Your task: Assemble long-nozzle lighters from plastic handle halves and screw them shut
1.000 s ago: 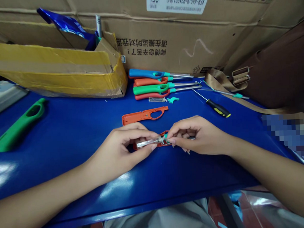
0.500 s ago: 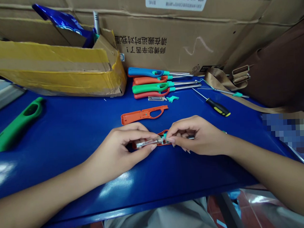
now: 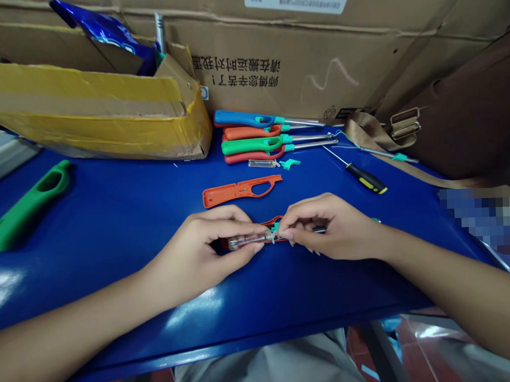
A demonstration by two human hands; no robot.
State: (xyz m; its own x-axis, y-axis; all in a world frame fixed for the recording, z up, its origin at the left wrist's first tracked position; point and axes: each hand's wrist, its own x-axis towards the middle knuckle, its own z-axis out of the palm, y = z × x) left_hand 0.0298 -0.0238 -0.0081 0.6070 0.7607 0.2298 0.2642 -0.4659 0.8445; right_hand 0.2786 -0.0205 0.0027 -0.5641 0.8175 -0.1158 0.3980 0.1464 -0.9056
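My left hand (image 3: 202, 246) pinches a clear lighter fuel tank (image 3: 245, 240) between thumb and fingers, its valve end pointing right. Under the tank lies an orange lighter shell half (image 3: 271, 220), mostly covered by my hands, with a teal part (image 3: 276, 227) showing in it. The fingertips of my right hand (image 3: 335, 230) are pressed together at the valve end; whatever they grip is too small to make out. A metal rod (image 3: 320, 230) shows under the right fingers. Beyond my hands rests the matching orange shell half (image 3: 221, 195), inside face up.
Several stick lighters (image 3: 249, 146) are stacked at the back, near another clear tank (image 3: 262, 163) and a teal trigger (image 3: 290, 164). A screwdriver (image 3: 366, 179) lies right of them. A green shell (image 3: 29, 207) lies left, below a taped carton (image 3: 152, 116). A brown bag (image 3: 461, 117) stands right.
Both hands stay at nearly the same spot. The clear tank has turned very slightly in my left fingers; the view has shifted a little.
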